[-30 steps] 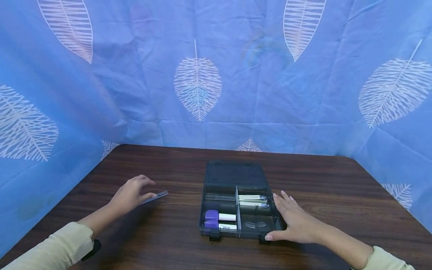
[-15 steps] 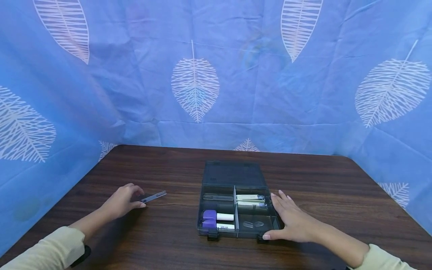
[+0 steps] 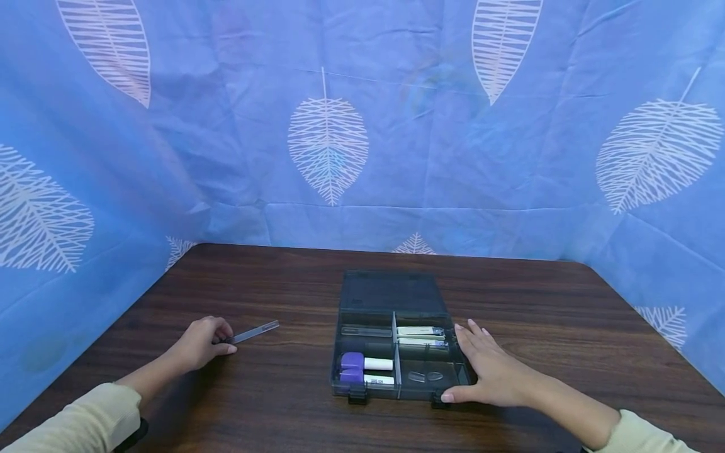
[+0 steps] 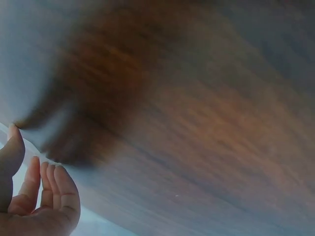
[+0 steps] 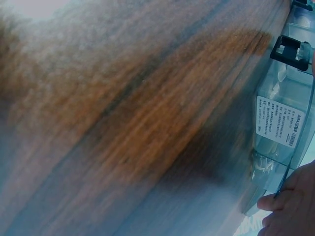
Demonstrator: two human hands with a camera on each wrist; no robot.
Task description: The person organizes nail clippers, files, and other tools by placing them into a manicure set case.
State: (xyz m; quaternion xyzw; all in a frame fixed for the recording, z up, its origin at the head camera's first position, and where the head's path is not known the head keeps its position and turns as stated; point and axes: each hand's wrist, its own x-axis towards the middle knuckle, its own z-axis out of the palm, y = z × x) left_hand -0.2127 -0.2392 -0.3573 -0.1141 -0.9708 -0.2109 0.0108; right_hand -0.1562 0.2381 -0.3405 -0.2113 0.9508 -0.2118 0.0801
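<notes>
A clear, narrow flat strip point(image 3: 257, 331) lies at a slant on the wooden table. My left hand point(image 3: 201, 344) is at the strip's near end, thumb spread apart from the fingers; in the left wrist view the same hand point(image 4: 47, 196) shows a gap between thumb and fingers. To the right stands a dark see-through compartment box point(image 3: 368, 346), its lid laid back. Straight fingers of my right hand point(image 3: 501, 371) rest along its right side, thumb at the front by a latch. Inside are two nail clippers point(image 3: 421, 336) and two purple bottles with white caps point(image 3: 368, 370).
Another flat strip point(image 3: 365, 331) lies in the box's back left compartment, and two small clear ovals point(image 3: 425, 377) in the front right one. A printed label point(image 5: 280, 120) sits on the box wall. Blue leaf-patterned cloth point(image 3: 396, 157) hangs around the wooden table point(image 3: 294, 402).
My left hand has drawn back to the left and down along the strip, and its thumb has come off it. The strip now lies on the table. My right hand stays at the box.
</notes>
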